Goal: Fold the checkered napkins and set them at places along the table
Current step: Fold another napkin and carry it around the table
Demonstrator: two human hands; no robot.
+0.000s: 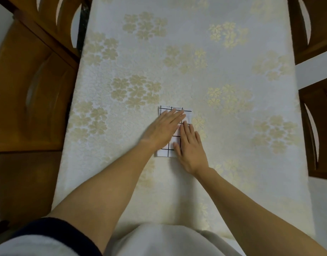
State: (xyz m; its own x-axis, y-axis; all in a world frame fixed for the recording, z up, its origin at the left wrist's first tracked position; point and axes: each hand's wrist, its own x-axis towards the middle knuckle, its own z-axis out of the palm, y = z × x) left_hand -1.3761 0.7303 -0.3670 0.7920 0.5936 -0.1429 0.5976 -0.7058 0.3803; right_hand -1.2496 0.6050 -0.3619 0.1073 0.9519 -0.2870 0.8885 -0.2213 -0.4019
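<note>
A long table under a cream tablecloth (177, 52) with pale gold flowers fills the middle of the frame. Wooden chairs stand at the left edge (29, 89) and the right edge (318, 126). Just below centre, the left hand (163, 129) and right hand (191, 150) lie flat with straight fingers, pressing on the folded checkered napkin (167, 151). It looks like a narrow rectangle, though the hands hide most of it.

Single head-worn wide-angle view, looking steeply down along the table (223, 163), close over it
</note>
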